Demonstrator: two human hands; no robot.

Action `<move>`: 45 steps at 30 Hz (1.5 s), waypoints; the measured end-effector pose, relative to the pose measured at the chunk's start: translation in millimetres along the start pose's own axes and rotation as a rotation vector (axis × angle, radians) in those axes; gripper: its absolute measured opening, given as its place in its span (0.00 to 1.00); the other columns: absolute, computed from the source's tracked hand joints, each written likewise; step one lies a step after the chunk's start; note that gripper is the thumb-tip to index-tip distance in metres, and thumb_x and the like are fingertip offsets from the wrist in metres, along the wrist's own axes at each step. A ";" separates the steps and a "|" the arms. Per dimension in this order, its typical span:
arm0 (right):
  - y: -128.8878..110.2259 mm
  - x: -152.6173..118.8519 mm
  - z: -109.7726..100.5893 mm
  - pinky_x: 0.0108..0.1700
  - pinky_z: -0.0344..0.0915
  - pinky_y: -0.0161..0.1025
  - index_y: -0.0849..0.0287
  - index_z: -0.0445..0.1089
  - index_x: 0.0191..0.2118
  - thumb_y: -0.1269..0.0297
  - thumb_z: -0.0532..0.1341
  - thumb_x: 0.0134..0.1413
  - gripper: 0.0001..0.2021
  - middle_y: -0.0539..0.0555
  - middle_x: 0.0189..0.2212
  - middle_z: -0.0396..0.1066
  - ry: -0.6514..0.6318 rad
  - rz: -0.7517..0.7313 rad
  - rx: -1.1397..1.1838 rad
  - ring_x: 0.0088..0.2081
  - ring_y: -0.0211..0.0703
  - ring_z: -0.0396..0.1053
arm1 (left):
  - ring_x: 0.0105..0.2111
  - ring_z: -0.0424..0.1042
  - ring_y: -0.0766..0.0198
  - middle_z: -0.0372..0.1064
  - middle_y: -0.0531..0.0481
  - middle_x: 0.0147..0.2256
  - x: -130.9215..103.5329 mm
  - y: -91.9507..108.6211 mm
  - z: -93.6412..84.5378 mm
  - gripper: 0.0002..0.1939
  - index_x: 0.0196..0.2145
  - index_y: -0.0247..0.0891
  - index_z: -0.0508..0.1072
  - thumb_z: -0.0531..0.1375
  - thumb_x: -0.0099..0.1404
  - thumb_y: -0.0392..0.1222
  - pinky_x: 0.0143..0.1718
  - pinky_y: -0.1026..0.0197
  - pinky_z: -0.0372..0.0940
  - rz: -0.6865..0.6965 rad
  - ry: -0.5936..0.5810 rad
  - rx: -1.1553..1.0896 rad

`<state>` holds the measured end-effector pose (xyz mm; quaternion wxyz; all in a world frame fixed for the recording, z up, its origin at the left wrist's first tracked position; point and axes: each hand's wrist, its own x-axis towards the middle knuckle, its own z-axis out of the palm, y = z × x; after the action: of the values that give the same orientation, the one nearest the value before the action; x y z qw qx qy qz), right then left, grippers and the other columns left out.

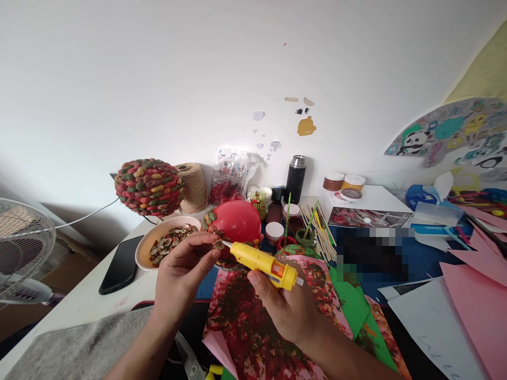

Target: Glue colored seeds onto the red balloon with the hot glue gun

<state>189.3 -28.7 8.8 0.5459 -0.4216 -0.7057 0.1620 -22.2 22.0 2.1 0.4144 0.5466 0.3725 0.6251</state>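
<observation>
My right hand (pixel 291 306) is wrapped round a yellow glue gun (pixel 257 259), whose metal tip points left. Between the thumb and fingers of my left hand (pixel 184 266) is a small painted shell (pixel 218 244), right at the glue gun's tip. Just behind them rests a red balloon (pixel 237 219), with green and brown shells stuck along its left side and lower part. To the left, a peach bowl (pixel 141 253) holds many loose painted shells. A ball covered in red, green and yellow shells (pixel 149 186) stands behind the bowl.
Paint-smeared paper (pixel 245 322) lies under my hands. A phone (pixel 119 266) and a fan (pixel 24 248) are at left. Behind stand a twine spool (pixel 192 187), a black flask (pixel 296 179), paint jars (pixel 274 232) and wooden sticks (pixel 322 237). Scissors (pixel 190 359) lie near the front; pink paper (pixel 475 301) at right.
</observation>
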 end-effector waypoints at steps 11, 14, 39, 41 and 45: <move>2.3 -2.5 0.6 0.28 0.62 0.36 0.56 0.71 0.27 0.46 0.54 0.81 0.29 0.49 0.19 0.69 -0.005 0.034 0.005 0.21 0.39 0.67 | 0.40 0.85 0.57 0.84 0.46 0.43 0.1 -1.7 -0.3 0.12 0.44 0.43 0.88 0.78 0.63 0.43 0.41 0.61 0.84 0.019 0.007 -0.002; 2.8 -2.6 0.9 0.28 0.61 0.36 0.56 0.70 0.27 0.47 0.55 0.80 0.28 0.48 0.20 0.69 -0.011 0.046 0.018 0.21 0.39 0.66 | 0.42 0.84 0.58 0.85 0.46 0.43 0.4 -2.5 -1.2 0.12 0.44 0.44 0.88 0.78 0.63 0.42 0.43 0.63 0.83 0.036 0.010 -0.007; 2.4 -3.4 3.2 0.30 0.62 0.36 0.56 0.73 0.29 0.52 0.57 0.80 0.25 0.49 0.21 0.71 -0.046 0.026 0.035 0.23 0.40 0.70 | 0.36 0.84 0.59 0.85 0.47 0.41 3.8 -1.4 -0.5 0.11 0.43 0.44 0.87 0.78 0.63 0.43 0.38 0.61 0.82 0.069 0.009 -0.027; 3.5 -3.1 3.6 0.30 0.61 0.36 0.56 0.72 0.28 0.52 0.57 0.79 0.24 0.48 0.21 0.71 -0.058 0.034 0.042 0.24 0.40 0.70 | 0.37 0.84 0.59 0.85 0.47 0.41 3.9 -2.9 -1.1 0.11 0.43 0.44 0.87 0.78 0.63 0.43 0.38 0.62 0.81 0.060 0.020 -0.020; 5.6 -3.3 5.1 0.29 0.59 0.36 0.55 0.70 0.27 0.52 0.58 0.78 0.24 0.47 0.20 0.67 -0.100 0.046 0.071 0.23 0.39 0.67 | 0.37 0.83 0.59 0.85 0.48 0.40 5.9 -1.2 -3.6 0.13 0.42 0.43 0.87 0.79 0.60 0.43 0.37 0.63 0.80 0.046 0.082 -0.013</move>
<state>187.2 -26.8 1.1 0.5210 -0.4092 -0.7159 0.2202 -26.0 27.9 2.8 0.3877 0.5264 0.3723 0.6587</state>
